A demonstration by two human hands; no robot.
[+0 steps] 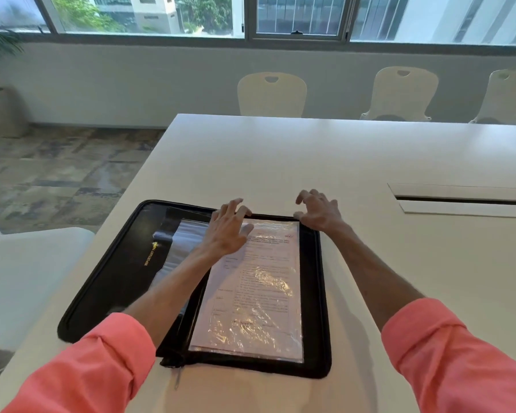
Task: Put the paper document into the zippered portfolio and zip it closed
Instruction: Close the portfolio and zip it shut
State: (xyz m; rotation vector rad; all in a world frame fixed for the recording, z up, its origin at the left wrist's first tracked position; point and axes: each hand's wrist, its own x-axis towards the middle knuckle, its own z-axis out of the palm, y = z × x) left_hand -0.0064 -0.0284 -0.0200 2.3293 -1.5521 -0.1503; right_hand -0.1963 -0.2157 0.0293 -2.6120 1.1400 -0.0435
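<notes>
While the portfolio (125, 263) lies spread open and flat on the white surface (280, 162), near its front left corner, your paper document (256, 287) sits on the right half under a clear plastic sleeve, printed side up. The left half is black with small yellow lettering and a glossy pocket beside the middle fold. The zipper runs around the outer edge, unzipped; its pull (178, 374) hangs off the front edge near the fold.

Your left hand (228, 231) rests palm down on the top left corner of the document, fingers spread and reaching the far edge of the portfolio. Left grip is apart, flat on the sleeve, not clamped on anything.

Your right hand (319, 211) is at the top right corner of the portfolio, fingers curled and spread, thumb touching or just above the far rim. Right grip is apart, nothing held. The document lies just left of and nearer you than that hand.

Both forearms are bare, pink sleeves (447, 347) rolled up. Three pale chairs (271, 93) stand along the far side. A long slot (465, 201) is cut in the surface to the right, well apart from the portfolio.
</notes>
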